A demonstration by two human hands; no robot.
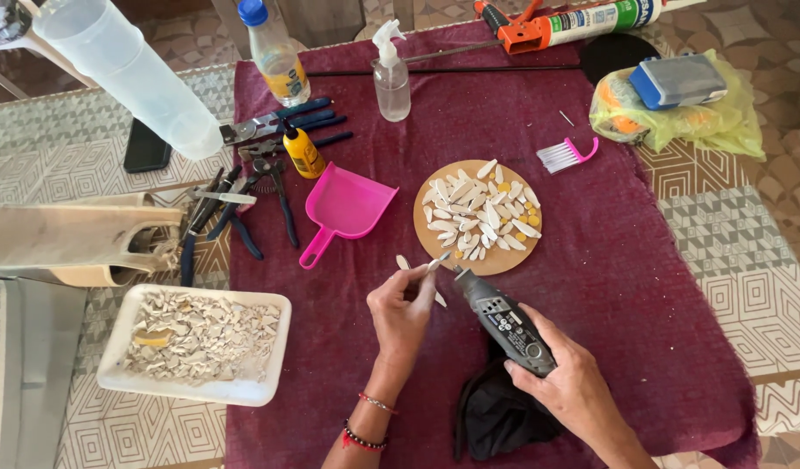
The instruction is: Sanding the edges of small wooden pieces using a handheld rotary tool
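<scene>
The left hand (402,314) pinches a white shell piece (434,262), its tip just left of the grinder (502,321) gripped by the right hand (573,386)

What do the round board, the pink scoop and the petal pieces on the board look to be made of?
Round board: probably wood or cork, matte tan. Pink scoop: plastic, smooth, glossy, moulded in one piece. Petal pieces: possibly shell or ceramic, off-white; cannot tell which.
</scene>
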